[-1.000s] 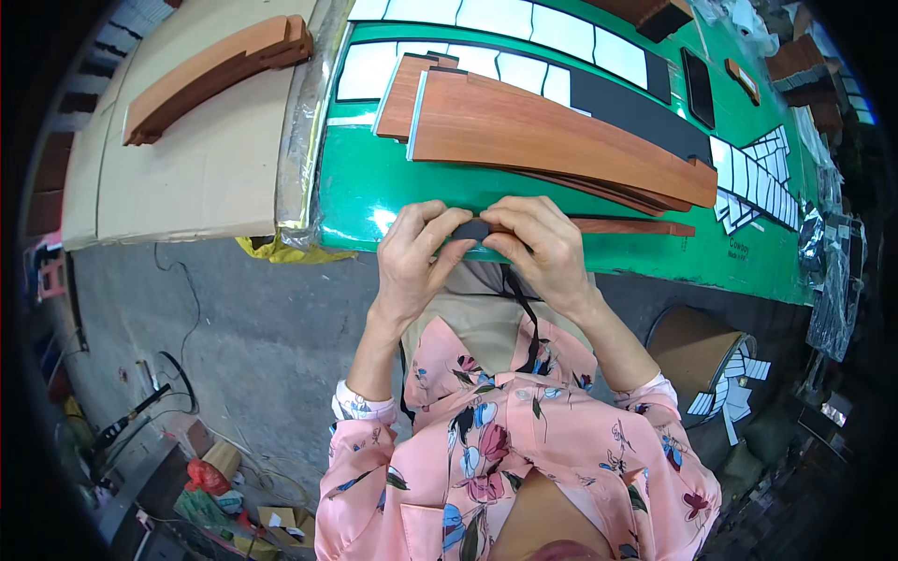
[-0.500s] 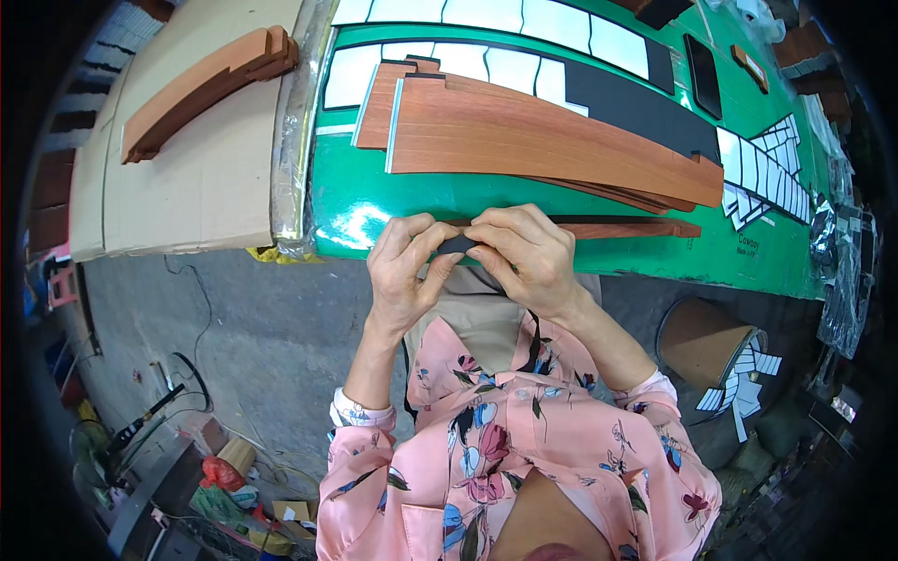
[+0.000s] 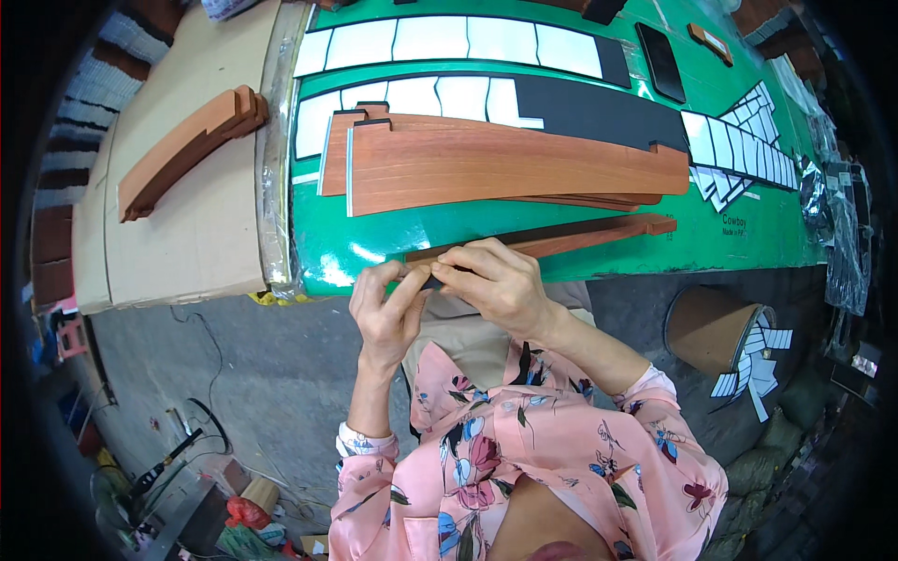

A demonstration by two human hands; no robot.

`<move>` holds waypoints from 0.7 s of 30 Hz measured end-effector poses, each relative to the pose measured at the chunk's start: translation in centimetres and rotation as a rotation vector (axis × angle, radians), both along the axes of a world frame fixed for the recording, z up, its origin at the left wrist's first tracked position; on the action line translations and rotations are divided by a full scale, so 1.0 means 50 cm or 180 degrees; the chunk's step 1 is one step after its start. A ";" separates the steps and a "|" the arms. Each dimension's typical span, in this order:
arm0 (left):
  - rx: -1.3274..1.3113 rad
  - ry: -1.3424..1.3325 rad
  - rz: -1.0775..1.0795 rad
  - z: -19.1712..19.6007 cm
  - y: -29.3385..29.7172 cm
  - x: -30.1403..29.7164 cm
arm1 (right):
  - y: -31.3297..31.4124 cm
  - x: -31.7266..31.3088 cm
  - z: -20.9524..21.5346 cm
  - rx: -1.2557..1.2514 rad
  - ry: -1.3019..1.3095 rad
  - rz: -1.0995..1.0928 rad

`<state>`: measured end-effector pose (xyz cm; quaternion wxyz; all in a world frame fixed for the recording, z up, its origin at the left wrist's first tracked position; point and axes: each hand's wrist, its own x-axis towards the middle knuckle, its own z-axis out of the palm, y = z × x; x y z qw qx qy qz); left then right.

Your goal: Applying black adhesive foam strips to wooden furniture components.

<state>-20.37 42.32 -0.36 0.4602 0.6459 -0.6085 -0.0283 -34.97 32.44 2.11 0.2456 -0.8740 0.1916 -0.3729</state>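
Note:
My left hand and my right hand meet at the table's front edge. Both are closed, thumbs and fingertips pinching a small black piece mostly covered by the fingers. A narrow reddish-brown wooden part, seen edge-on, runs from behind the fingers toward the right; the hands hide whether the black piece touches it. Just beyond lies a stack of wide curved wooden boards with black bits at the upper corners.
On the green tabletop lie black strips with white backing, a pile of smaller ones and a phone. Curved wooden pieces rest on cardboard at left. A brown bin with white scraps stands below right.
The whole view has shifted with my head. My hands have turned slightly and the fingers now cover more of the black piece. The narrow wooden part lies more slanted.

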 end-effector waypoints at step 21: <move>-0.0212 -0.0891 0.0341 -0.018 -0.025 -0.011 | -0.396 -0.223 0.186 0.0249 0.0480 -0.0682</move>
